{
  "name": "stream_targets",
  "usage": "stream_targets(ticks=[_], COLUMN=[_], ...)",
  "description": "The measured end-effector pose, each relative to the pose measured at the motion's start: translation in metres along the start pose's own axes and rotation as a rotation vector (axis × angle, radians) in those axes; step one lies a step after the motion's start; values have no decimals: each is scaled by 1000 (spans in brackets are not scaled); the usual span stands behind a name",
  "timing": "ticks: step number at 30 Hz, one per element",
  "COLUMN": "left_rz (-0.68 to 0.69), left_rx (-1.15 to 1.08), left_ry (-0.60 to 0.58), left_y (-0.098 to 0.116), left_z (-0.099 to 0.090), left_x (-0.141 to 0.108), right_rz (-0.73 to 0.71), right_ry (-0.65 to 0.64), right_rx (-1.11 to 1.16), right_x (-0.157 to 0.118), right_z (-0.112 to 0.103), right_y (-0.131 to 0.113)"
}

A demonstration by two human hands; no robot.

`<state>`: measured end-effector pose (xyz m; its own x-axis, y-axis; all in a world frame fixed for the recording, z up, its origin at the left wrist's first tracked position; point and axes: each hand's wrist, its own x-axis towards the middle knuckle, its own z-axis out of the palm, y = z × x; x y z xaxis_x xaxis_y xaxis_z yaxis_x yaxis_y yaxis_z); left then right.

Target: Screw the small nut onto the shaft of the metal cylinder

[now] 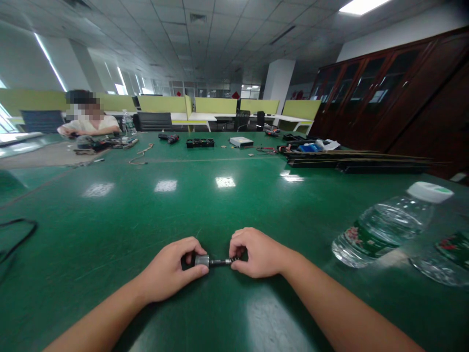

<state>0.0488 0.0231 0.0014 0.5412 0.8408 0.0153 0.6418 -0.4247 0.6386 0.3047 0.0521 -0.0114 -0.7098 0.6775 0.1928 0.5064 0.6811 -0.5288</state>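
Note:
My left hand [176, 270] is closed around a grey metal cylinder [202, 261] low over the green table. A thin dark shaft [219, 262] runs from the cylinder to the right. At the shaft's other end, my right hand [256, 253] pinches a small dark ribbed piece [234, 259] that looks like a spring or a screw thread. Cylinder, shaft and ribbed piece lie in one line, roughly level. The fingers partly hide both ends.
Two clear water bottles [388, 227] are at the right. Black strips [351, 160], a white box [241, 142], a black part [200, 143] and a power tool [168, 138] lie farther back on the table [154, 205]. A co-worker [97, 124] sits far left. A black cable [22, 234] lies left.

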Motion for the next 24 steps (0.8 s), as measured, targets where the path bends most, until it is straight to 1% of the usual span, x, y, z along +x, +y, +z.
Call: stream_targets(ticks=[3, 5, 10, 13, 19, 22, 24], left_rz=[-6, -4, -14, -11, -6, -15, -18], left_rx=[1, 1, 2, 1, 0, 8, 19], left_ry=[1, 1, 4, 3, 5, 13, 25], left_y=[2, 3, 5, 6, 6, 3, 2], left_z=[0, -1, -2, -3, -3, -1, 0], left_x=[0, 0, -2, -3, -2, -1, 0], right_rz=[93, 117, 99, 89, 55, 58, 29], right_ry=[9, 4, -45, -48, -17, 34, 66], right_rx=[31, 59, 66, 65, 38, 18, 10], right_x=[-2, -3, -3, -2, -1, 3, 5], right_z=[-8, -11, -10, -8, -1, 6, 11], right_y=[9, 11, 0, -4, -9, -17, -23])
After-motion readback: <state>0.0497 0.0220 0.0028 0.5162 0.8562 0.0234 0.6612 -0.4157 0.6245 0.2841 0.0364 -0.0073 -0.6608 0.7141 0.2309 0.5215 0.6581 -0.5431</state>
